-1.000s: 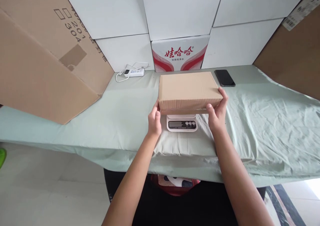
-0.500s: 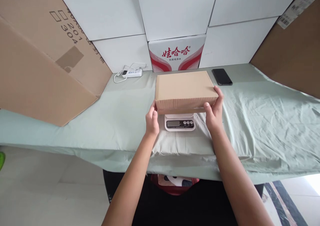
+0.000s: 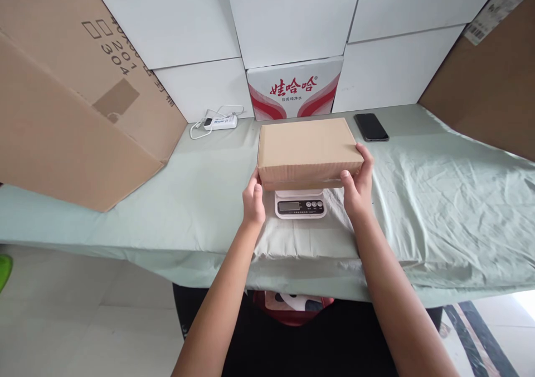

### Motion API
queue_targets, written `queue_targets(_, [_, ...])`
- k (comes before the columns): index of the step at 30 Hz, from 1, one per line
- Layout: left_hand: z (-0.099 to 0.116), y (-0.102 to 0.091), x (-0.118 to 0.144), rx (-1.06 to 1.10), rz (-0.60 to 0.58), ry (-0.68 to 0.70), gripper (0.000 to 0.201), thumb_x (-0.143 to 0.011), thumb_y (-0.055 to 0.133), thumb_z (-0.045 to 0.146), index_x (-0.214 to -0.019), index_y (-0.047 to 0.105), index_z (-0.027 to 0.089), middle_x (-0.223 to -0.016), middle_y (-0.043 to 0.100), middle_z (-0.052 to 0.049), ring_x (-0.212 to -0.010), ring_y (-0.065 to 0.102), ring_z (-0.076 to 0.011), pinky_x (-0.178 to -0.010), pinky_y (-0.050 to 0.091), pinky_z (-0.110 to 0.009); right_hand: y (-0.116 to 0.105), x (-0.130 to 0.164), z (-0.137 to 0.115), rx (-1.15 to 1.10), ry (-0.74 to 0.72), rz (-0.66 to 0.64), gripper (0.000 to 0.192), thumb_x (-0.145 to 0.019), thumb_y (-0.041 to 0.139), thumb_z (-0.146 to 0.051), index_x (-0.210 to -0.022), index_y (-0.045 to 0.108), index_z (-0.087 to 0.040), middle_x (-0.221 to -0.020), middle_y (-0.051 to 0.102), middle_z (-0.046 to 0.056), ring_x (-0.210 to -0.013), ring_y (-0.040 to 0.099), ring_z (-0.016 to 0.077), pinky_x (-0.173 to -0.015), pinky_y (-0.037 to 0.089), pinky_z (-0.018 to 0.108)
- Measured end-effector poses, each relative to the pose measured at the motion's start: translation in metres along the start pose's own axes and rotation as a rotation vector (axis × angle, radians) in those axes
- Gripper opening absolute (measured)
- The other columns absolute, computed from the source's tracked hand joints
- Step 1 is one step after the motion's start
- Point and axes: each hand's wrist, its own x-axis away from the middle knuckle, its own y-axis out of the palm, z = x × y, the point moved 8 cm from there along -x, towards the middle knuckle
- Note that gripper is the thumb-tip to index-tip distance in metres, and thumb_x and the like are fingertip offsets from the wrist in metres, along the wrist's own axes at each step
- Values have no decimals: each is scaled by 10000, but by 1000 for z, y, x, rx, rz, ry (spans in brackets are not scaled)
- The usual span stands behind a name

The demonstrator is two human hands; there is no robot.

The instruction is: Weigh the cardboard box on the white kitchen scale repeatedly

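The right hand (image 3: 358,190) pinches the front right corner of the box (image 3: 309,148), thumb on the front face and fingers curled around the right end. The left hand (image 3: 253,201) is set against the left end, fingers running back along it and partly hidden, thumb upright by the front corner; whether that thumb presses, I cannot tell.

The box lies between the two hands, directly over the scale (image 3: 300,215), its long axis running left to right, from one hand to the other, so neither hand is clearly nearer. It covers the back of the scale, leaving the display (image 3: 289,206) and buttons (image 3: 315,204) showing in front; whether it rests on the scale or hangs just above is hidden.

The scale stands on a pale green cloth (image 3: 209,199). Behind it and to the right lies a phone (image 3: 371,127); behind and to the left, a white cable (image 3: 201,135). Straight behind the scale stands a red-and-white carton (image 3: 295,90).
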Motion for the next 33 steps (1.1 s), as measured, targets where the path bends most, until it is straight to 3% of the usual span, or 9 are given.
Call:
queue_targets(8, [2,0,1,12,-3,10,843,-1038,487,840,-1587,685,232,-1643,718,-163,-1590,640,-369,-1317,532,-492,-1,0,0,1,-18,8,823,-967,605,-776,-1625,482,-297,-1655,574,161,-1569,529,429,-1310,444,723])
queue_targets(13, [2,-1,0,-9,-5,12,863,-1033,475,857,-1602,675,240,-1680,690,-150,-1622,608,-370,-1344,506,-488,0,2,6,3,-38,23,820,-973,574,-784,-1663,435,-362,-1653,560,147,-1507,580,421,-1252,486,726])
queue_targets(18, [1,-16,-3,-2,140,11,902,-1022,468,879,-1651,628,253,-1808,553,-135,-1728,472,-352,-1416,422,-464,-7,3,15,-28,-61,111,864,-991,490,-797,-1748,261,-449,-1629,538,147,-1535,568,435,-1206,495,762])
queue_targets(22, [-2,-18,-4,6,146,-1,891,-1022,467,877,-1650,631,267,-1803,561,-123,-1724,480,-342,-1420,423,-469,-9,2,12,-28,-75,145,803,-1009,454,-792,-1731,291,-481,-1676,488,118,-1618,485,446,-1237,468,782])
queue_targets(33, [-4,-14,-2,5,120,-19,911,-1014,458,898,-1633,648,256,-1783,583,-142,-1711,499,-361,-1410,439,-494,-8,1,10,-29,-53,110,809,-1006,459,-831,-1702,374,-428,-1627,545,144,-1576,538,452,-1216,486,774])
